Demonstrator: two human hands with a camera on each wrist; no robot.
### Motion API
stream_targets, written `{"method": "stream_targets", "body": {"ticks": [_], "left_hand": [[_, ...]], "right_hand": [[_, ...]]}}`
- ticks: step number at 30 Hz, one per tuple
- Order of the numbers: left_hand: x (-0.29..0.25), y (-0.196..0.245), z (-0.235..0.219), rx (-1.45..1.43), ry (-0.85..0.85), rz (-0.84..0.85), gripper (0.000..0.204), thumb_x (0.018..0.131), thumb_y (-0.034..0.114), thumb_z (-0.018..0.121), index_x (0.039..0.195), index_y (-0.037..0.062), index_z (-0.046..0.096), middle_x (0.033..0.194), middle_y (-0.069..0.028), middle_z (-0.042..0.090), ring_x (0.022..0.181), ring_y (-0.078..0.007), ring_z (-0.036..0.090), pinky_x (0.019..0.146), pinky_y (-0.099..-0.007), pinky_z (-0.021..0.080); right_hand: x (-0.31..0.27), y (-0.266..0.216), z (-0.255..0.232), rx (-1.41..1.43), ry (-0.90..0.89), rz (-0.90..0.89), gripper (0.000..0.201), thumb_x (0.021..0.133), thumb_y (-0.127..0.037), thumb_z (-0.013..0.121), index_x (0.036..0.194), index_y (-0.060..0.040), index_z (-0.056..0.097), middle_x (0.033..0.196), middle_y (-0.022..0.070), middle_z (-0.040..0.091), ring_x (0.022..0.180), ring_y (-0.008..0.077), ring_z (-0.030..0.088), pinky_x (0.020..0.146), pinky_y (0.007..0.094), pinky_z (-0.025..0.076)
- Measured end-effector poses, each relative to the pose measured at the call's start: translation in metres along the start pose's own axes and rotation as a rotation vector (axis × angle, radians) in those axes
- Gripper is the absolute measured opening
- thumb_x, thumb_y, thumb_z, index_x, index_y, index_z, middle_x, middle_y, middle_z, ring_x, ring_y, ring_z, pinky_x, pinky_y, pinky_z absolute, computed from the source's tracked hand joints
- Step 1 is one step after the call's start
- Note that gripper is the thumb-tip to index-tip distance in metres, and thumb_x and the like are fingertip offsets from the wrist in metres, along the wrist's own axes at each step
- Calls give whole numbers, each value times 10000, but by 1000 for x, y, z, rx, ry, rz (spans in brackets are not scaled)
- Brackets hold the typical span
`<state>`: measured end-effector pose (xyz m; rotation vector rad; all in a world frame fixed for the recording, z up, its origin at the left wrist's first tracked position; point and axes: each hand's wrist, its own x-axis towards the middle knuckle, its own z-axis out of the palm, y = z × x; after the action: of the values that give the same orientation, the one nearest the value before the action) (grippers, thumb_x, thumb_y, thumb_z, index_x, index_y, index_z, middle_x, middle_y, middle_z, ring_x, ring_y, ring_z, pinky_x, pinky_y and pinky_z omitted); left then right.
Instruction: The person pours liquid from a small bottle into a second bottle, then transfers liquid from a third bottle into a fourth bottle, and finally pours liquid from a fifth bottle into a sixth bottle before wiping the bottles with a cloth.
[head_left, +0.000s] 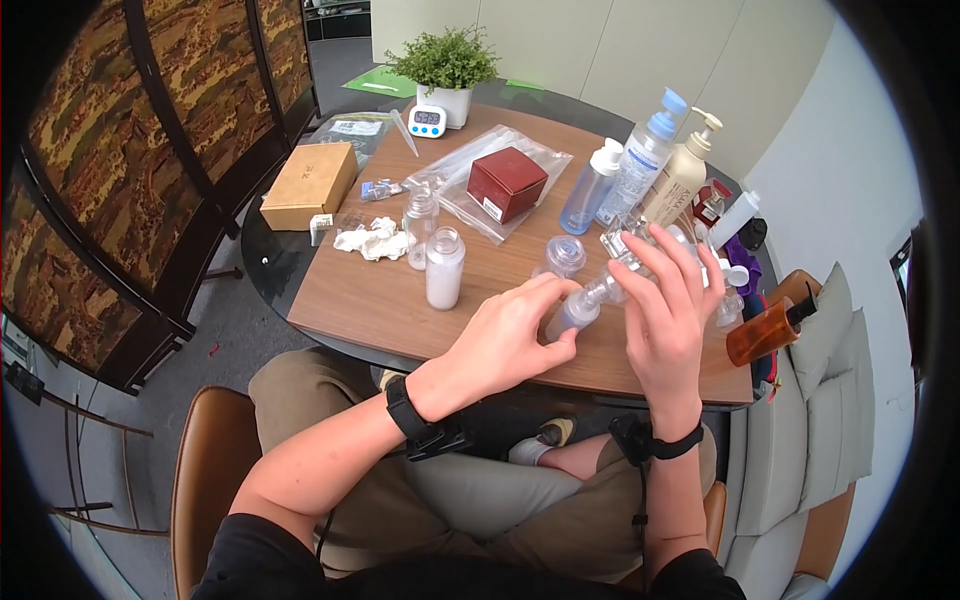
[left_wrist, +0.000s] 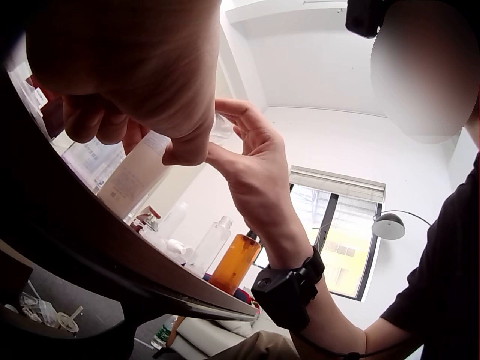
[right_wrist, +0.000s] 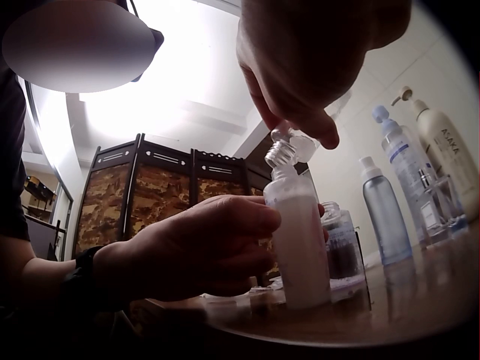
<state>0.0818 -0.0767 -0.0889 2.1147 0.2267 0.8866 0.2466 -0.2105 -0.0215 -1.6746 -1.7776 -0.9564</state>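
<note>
My left hand (head_left: pixel 505 335) grips a translucent bottle (right_wrist: pixel 301 255) with whitish milky contents, which stands upright near the table's front edge. Above it, my right hand (head_left: pixel 668 310) holds a small clear container (head_left: pixel 604 287), tilted with its narrow end right at the bottle's mouth. The right fingers hide much of that container. A threaded clear neck (right_wrist: pixel 282 155) shows between the hand and the bottle in the right wrist view. Just behind the left hand stands a clear round jar (head_left: pixel 565 257). Further left are an uncapped bottle of whitish contents (head_left: pixel 444 272) and a clear bottle (head_left: pixel 419 240).
Pump bottles (head_left: pixel 632 170) and several smaller bottles crowd the table's right side, with an amber pump bottle (head_left: pixel 765 335) at the right edge. A dark red box (head_left: pixel 507 184) lies on a plastic bag. Crumpled tissue (head_left: pixel 372 240), a cardboard box (head_left: pixel 312 185) and a timer (head_left: pixel 427 121) are left.
</note>
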Motion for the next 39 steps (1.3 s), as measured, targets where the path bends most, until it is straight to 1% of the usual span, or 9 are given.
{"method": "stream_targets", "body": {"ticks": [3, 9, 15, 18, 20, 21, 23, 26, 39], "left_hand": [[0, 1, 0, -3, -2, -4, 478, 904, 140, 802, 1341, 7, 660, 1113, -137, 693, 695, -277, 606, 675, -425, 519], [0, -1, 0, 3, 5, 1, 482, 903, 146, 805, 1340, 4, 659, 1123, -138, 698, 697, -280, 608, 677, -428, 521], [0, 0, 0, 3, 4, 3, 489, 902, 148, 808, 1345, 3, 660, 1114, -140, 695, 696, -282, 607, 675, -428, 520], [0, 0, 0, 2, 6, 3, 490, 901, 147, 810, 1345, 2, 660, 1107, -141, 691, 695, -280, 604, 671, -428, 518], [0, 0, 0, 2, 8, 6, 489, 901, 146, 810, 1343, 1, 661, 1103, -141, 690, 694, -278, 603, 669, -428, 516], [0, 1, 0, 1, 5, 0, 486, 901, 145, 810, 1341, 1, 662, 1103, -140, 689, 693, -276, 602, 668, -428, 515], [0, 1, 0, 0, 1, -6, 483, 901, 144, 810, 1339, 2, 664, 1102, -139, 689, 692, -275, 601, 667, -428, 514], [0, 2, 0, -3, 4, -4, 472, 901, 142, 808, 1331, 8, 669, 1102, -135, 690, 693, -275, 601, 668, -427, 513], [0, 2, 0, -6, -3, -16, 452, 901, 138, 806, 1318, 23, 675, 1089, -128, 688, 708, -275, 600, 679, -421, 514]], "right_hand": [[0, 0, 0, 0, -4, 3, 365, 893, 19, 768, 1227, -125, 797, 1425, 38, 744, 1456, 265, 621, 1285, 561, 299], [-1, 1, 0, 3, -10, 11, 407, 872, 27, 769, 1247, -127, 802, 1445, 48, 718, 1431, 289, 609, 1263, 567, 329], [-2, 0, 0, -19, -3, 4, 441, 851, 23, 767, 1252, -156, 808, 1465, 48, 701, 1442, 296, 593, 1255, 567, 339], [-2, -1, 1, -37, 18, 4, 432, 865, 5, 761, 1250, -183, 811, 1502, 59, 685, 1468, 310, 572, 1260, 565, 330], [-2, -2, 1, -54, 32, 17, 425, 878, -13, 756, 1250, -208, 816, 1572, 85, 654, 1520, 336, 529, 1271, 565, 315], [-2, -2, 1, -54, 32, 17, 425, 878, -13, 756, 1250, -208, 816, 1572, 85, 654, 1520, 336, 529, 1271, 565, 315], [-2, -1, 2, -58, 44, 10, 428, 883, -19, 751, 1251, -224, 821, 1630, 109, 621, 1568, 355, 487, 1279, 559, 302], [-2, -2, 3, -65, 45, 13, 435, 883, -14, 746, 1254, -227, 824, 1649, 117, 608, 1589, 360, 469, 1278, 554, 298], [-2, -2, 3, -66, 50, 15, 441, 879, -9, 743, 1254, -225, 827, 1629, 110, 622, 1568, 349, 482, 1279, 554, 298]]}}
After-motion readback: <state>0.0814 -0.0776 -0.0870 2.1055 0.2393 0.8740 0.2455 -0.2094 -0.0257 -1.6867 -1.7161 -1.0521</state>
